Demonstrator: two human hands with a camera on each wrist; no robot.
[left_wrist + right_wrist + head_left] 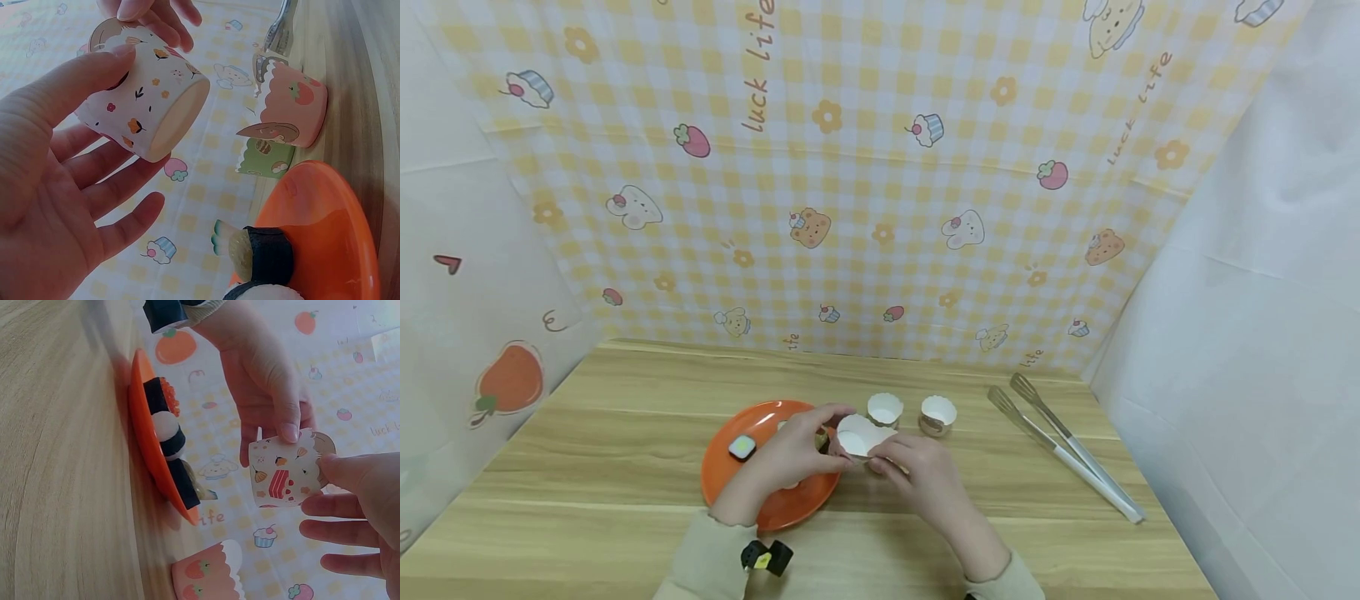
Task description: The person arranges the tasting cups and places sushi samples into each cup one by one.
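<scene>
A white paper cup with a flower print (147,94) is held up between both hands, off the table. The left hand (793,454) grips it from the left, its thumb on the cup's side in the left wrist view. From the right, the right hand (925,479) pinches the scalloped rim with thumb and finger; in the right wrist view a cake picture shows on the cup (281,475). Below the left forearm lies an orange plate (718,475) with several sushi pieces, among them a white one with a yellow-green centre (742,447).
Two more paper cups stand behind the hands, one (885,408) near the held cup and another (938,414) to its right. Metal tongs with white handles (1075,457) lie at the right of the wooden table (587,450). A patterned cloth (865,183) hangs behind.
</scene>
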